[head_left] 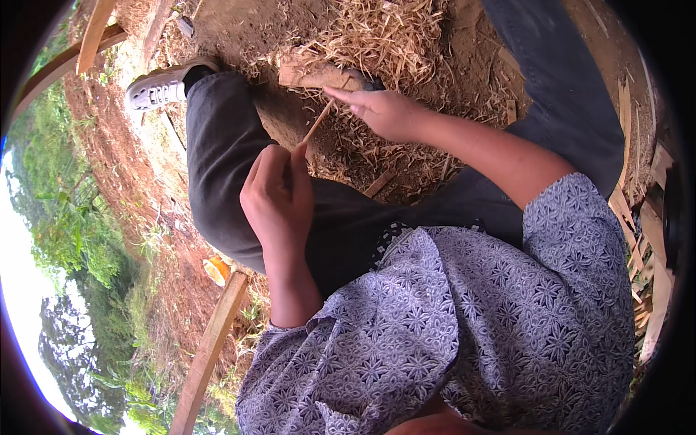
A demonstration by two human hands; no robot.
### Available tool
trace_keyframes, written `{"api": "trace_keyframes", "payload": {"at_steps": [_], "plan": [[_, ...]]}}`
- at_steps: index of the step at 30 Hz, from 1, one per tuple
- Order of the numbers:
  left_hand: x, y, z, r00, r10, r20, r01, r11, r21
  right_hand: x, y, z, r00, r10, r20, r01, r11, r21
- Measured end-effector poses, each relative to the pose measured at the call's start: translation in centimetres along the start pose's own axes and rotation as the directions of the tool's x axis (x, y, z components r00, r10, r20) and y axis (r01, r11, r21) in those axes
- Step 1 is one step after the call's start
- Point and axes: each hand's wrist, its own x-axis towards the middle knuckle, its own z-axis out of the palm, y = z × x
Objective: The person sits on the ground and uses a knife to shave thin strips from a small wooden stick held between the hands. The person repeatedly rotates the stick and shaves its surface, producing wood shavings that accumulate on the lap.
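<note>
My left hand (275, 187) is closed around the near end of a thin, pale wooden stick (317, 125), just above my bent left knee. The stick slants up and to the right, and its far end meets the fingers of my right hand (383, 113). Those fingers lie close together and point left; what they grip is hidden. Just beyond them, a flat piece of light wood (308, 76) rests on the ground. A small dark object (372, 83) shows behind the right hand, too covered to name.
Wood shavings (388, 40) are heaped on the dirt beyond my hands. My dark-trousered legs (225, 159) spread to both sides, a light shoe (161, 88) at the left. A wooden beam (210, 348) stands lower left, and split wood strips (656, 290) lie at the right.
</note>
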Motion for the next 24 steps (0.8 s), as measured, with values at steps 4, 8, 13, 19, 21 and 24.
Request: {"api": "trace_keyframes", "payload": {"at_steps": [4, 8, 13, 19, 21, 24], "plan": [[0.1, 0.0, 0.4, 0.999, 0.025, -0.023, -0.025, 1.000, -0.005, -2.9, -2.8, 2.5, 0.937, -0.334, -0.100, 0.345, 0.930, 0.128], [0.4, -0.1, 0.3, 0.999, 0.025, -0.021, -0.025, 0.999, -0.039, 1.0, 1.3, 0.5, 0.989, -0.079, -0.125, 0.081, 0.997, 0.017], [0.3, 0.3, 0.2, 1.000, -0.002, -0.002, 0.002, 1.000, -0.025, -2.3, -1.9, 3.2, 0.933, -0.321, -0.166, 0.334, 0.941, 0.057], [0.5, 0.3, 0.6, 0.999, 0.038, -0.016, -0.039, 0.998, -0.054, 0.1, 0.9, 3.2, 0.943, -0.238, -0.231, 0.220, 0.970, -0.101], [0.3, 0.2, 0.5, 1.000, 0.001, -0.013, -0.002, 0.997, -0.073, -1.6, -1.2, 3.2, 0.935, -0.306, -0.178, 0.316, 0.949, 0.025], [0.6, 0.5, 0.5, 1.000, 0.003, -0.002, -0.003, 0.993, -0.120, 1.2, 2.3, 0.3, 0.998, 0.023, -0.053, -0.022, 0.999, 0.024]]}}
